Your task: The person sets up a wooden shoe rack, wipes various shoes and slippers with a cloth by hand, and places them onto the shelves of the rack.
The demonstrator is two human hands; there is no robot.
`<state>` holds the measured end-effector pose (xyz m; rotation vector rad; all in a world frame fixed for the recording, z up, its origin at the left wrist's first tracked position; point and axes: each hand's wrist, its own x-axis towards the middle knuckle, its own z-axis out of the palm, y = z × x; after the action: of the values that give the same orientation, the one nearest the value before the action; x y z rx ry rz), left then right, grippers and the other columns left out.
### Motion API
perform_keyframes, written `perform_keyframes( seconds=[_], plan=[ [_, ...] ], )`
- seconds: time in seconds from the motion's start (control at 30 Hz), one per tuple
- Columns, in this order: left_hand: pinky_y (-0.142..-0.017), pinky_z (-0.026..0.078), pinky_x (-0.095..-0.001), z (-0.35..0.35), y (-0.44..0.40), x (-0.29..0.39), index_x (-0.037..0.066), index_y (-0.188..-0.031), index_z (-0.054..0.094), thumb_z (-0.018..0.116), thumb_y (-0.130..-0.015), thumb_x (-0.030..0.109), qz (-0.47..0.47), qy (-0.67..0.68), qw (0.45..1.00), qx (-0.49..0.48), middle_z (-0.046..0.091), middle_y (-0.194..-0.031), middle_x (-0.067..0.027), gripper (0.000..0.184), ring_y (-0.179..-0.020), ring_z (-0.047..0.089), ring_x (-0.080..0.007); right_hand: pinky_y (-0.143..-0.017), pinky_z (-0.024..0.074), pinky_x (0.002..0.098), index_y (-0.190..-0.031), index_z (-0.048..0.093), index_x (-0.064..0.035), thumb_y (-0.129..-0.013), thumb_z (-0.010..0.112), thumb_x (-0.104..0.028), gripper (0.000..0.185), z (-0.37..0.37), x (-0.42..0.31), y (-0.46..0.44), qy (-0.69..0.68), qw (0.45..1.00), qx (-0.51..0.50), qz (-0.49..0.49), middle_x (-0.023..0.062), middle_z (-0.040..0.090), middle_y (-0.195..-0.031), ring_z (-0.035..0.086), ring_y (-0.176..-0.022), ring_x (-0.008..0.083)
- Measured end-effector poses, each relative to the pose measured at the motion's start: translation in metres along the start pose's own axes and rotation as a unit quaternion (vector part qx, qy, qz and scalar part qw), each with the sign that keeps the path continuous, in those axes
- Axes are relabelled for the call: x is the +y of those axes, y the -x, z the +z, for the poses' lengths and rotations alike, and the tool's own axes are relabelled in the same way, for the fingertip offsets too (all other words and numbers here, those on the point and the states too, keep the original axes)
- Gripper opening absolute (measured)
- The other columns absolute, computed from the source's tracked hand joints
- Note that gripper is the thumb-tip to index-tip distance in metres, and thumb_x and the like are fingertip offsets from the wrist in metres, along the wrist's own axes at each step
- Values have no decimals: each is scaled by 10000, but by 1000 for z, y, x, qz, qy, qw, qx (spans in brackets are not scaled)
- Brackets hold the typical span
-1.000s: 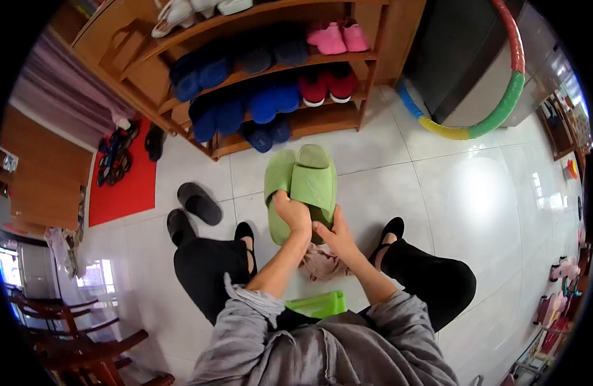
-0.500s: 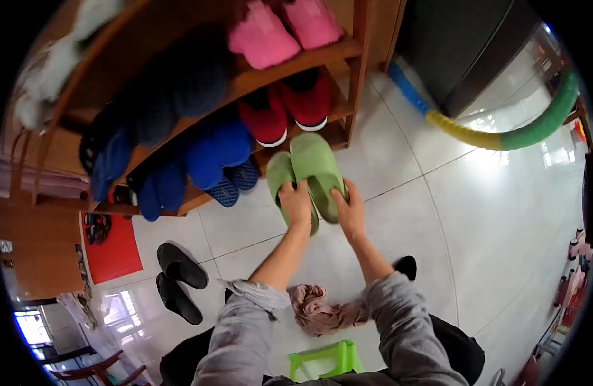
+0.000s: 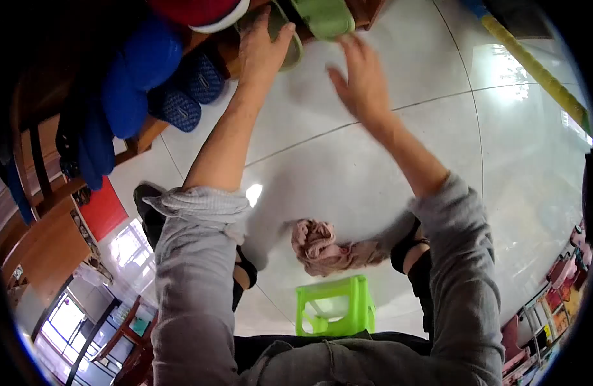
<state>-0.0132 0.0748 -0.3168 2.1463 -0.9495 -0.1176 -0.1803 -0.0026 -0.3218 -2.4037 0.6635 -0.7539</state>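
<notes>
Two green slippers rest side by side at the bottom of the shoe rack, at the top of the view. My left hand (image 3: 264, 48) lies over the left green slipper (image 3: 292, 55), its fingers spread. Beside the right green slipper (image 3: 325, 18), my right hand (image 3: 362, 80) has its fingers apart and holds nothing; its fingertips are close to the slipper's near end. Left of them stand patterned dark blue slippers (image 3: 203, 78) and a red shoe with a white sole (image 3: 224, 20).
A crumpled pinkish cloth (image 3: 328, 252) lies on the floor between my feet, with a green plastic stool (image 3: 367, 305) behind it. Bright blue slippers (image 3: 148, 55) fill the wooden rack. A yellow hoop section (image 3: 534, 67) is at upper right.
Both hands have moved forward with the green slippers to the rack's bottom. My right hand has come off its slipper, and my left hand's fingers have spread. The view has shifted closer to the rack.
</notes>
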Motion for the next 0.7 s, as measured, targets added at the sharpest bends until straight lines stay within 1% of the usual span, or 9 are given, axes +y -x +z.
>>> perform_keyframes(
  seconds=[0.1, 0.17, 0.23, 0.33, 0.43, 0.5, 0.6, 0.67, 0.7],
  plan=[
    [-987, 331, -435, -5, 59, -3, 31, -1222, 478, 609, -787, 295, 104, -123, 986, -45, 467, -1258, -195, 525, -1197, 380, -398, -893, 418, 418, -1247, 413, -80, -733, 647, -252, 590, -25, -34, 137, -75, 959, -264, -75, 160, 434, -1252, 487, -1067, 334],
    [-1003, 320, -444, -5, 93, 2, 72, -1236, 469, 587, -804, 244, 144, -206, 965, -78, 414, -1315, -162, 480, -1210, 363, -406, -713, 505, 426, -1306, 335, -69, -745, 638, -367, 703, -58, -77, 200, -64, 851, -521, -35, 189, 358, -1317, 464, -1109, 366],
    [-1010, 320, -433, -7, 83, -3, 102, -1227, 486, 566, -818, 215, 191, -254, 943, -95, 409, -1317, -161, 432, -1222, 352, -404, -601, 523, 427, -1307, 343, -99, -732, 638, -379, 704, -79, -115, 233, 15, 842, -525, -127, 204, 360, -1304, 469, -1076, 373],
    [-996, 343, -421, -6, 70, -3, 136, -1194, 529, 523, -830, 135, 189, -212, 956, -77, 434, -1296, -156, 365, -1218, 365, -392, -556, 530, 414, -1285, 391, -135, -751, 608, -358, 618, -55, -101, 294, 112, 813, -409, -399, 185, 391, -1280, 476, -1032, 367],
    [-969, 373, -411, -17, 94, 29, 101, -1165, 544, 503, -819, 93, 159, -159, 973, -47, 476, -1261, -149, 349, -1189, 408, -364, -632, 524, 422, -1160, 509, -151, -734, 597, -301, 460, -36, -95, 318, -22, 864, -470, -179, 164, 485, -1154, 496, -999, 356],
    [-970, 374, -397, -33, 148, 43, 83, -1169, 532, 516, -810, 104, 107, -98, 979, -140, 488, -1253, -148, 360, -1179, 434, -328, -762, 492, 422, -1084, 549, -135, -694, 609, -268, 417, -25, -88, 322, -121, 887, -439, -76, 164, 524, -1066, 539, -939, 339],
    [-990, 354, -353, -60, 259, 35, 60, -1261, 449, 534, -854, 236, -119, 72, 940, -312, 485, -1264, -148, 451, -1190, 443, -279, -788, 483, 384, -1010, 574, -126, -682, 615, -262, 357, -76, -101, 251, -158, 838, -522, -12, 147, 529, -1064, 562, -898, 326],
    [-993, 355, -349, -73, 325, 34, 74, -1268, 445, 513, -878, 305, -352, 180, 875, -280, 490, -1262, -127, 458, -1191, 448, -238, -747, 468, 375, -832, 573, -101, -630, 630, -207, 235, -94, -110, 242, -209, 877, -432, 30, 114, 558, -948, 558, -854, 319],
    [-987, 360, -362, -89, 337, 55, 83, -1258, 454, 494, -886, 334, -499, 291, 779, -245, 503, -1244, -109, 451, -1172, 463, -227, -735, 463, 382, -800, 563, -92, -617, 632, -191, 219, -109, -119, 228, -238, 872, -425, 50, 110, 562, -917, 555, -842, 322]
  ],
)
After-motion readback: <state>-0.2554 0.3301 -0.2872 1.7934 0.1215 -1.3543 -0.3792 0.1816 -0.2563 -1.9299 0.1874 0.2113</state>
